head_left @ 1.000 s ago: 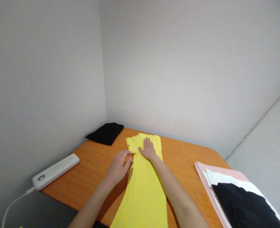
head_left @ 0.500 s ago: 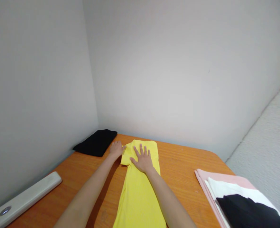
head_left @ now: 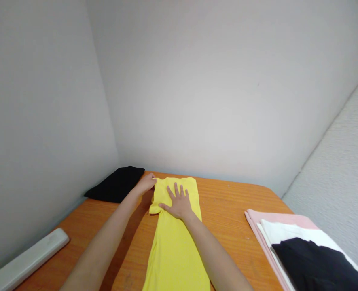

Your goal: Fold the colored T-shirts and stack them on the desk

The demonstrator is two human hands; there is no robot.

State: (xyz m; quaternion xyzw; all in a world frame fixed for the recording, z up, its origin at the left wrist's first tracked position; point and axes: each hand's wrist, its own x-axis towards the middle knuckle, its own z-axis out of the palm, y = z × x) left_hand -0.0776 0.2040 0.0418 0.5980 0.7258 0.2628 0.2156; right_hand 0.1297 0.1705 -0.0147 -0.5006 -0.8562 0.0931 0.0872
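A yellow T-shirt point(head_left: 175, 254), folded lengthwise into a long strip, lies on the wooden table with its far end toward the back wall. My right hand point(head_left: 178, 203) rests flat on its upper part, fingers spread. At the far left corner of the shirt my left hand point(head_left: 147, 183) pinches the fabric edge between thumb and fingers; some of those fingertips are hidden. A short sleeve part sticks out at the left, below that corner. The near end of the shirt runs out of view.
A folded black cloth point(head_left: 118, 185) lies at the back left. Along the left edge is a long white device point(head_left: 30, 258), partly cut off. Folded pink point(head_left: 288, 218), white point(head_left: 283, 230) and black garments point(head_left: 318, 258) are stacked at the right. Walls border the table point(head_left: 227, 210).
My left hand has moved up to the shirt's far left corner and pulled it out, straightening the top edge. My right hand stays flat on the shirt. The view has shifted slightly.
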